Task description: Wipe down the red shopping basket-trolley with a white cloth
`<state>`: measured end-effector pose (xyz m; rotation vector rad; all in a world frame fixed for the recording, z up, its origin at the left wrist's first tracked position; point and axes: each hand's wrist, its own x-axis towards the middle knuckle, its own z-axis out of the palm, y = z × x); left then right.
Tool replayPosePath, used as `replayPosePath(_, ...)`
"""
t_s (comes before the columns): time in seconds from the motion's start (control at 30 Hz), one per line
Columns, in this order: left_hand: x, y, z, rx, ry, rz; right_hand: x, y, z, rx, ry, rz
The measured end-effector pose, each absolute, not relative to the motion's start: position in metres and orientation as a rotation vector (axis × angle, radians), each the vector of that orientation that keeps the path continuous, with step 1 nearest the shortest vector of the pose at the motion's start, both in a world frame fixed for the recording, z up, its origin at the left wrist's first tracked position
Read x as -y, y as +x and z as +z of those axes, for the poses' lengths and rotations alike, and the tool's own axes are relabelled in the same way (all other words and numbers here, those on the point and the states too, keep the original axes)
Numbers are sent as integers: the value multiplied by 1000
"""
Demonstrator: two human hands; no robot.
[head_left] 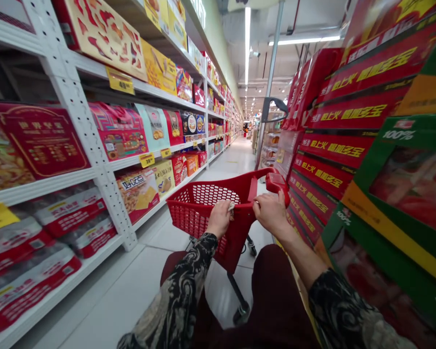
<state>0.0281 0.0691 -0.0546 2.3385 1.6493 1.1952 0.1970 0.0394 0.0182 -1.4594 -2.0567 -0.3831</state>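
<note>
A red plastic shopping trolley (203,203) stands in the aisle in front of me, its mesh basket showing nothing inside. My left hand (220,218) is closed on the near rim of the basket, with a small pale scrap under its fingers. My right hand (271,211) grips the trolley's red handle (278,183) at the right. Both sleeves are dark with a pale pattern.
White shelving (94,160) with boxed snacks and yellow price tags runs along the left. Stacked red and green cartons (349,145) press close on the right. A pale tiled floor (131,286) leads down the long aisle to a distant figure.
</note>
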Motion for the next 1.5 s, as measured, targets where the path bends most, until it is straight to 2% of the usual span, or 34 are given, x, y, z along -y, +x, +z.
replayPosePath(0.33,-93,32,-65,-1616,2402,1223,-53,177,-2,2272,-1368,-332)
replayPosePath(1.03,-155,-22,-108,-2033,2335,1102,-113,210,-9,2275,-1299,-223)
replayPosePath(1.23,-169,-3,-105,-1819,2479,1098,-130,217,-18,2255,-1287,-237)
replayPosePath(1.5,-192,-79,-131,-1990,2458,1143,-139,223,-15,2278,-1294,-249)
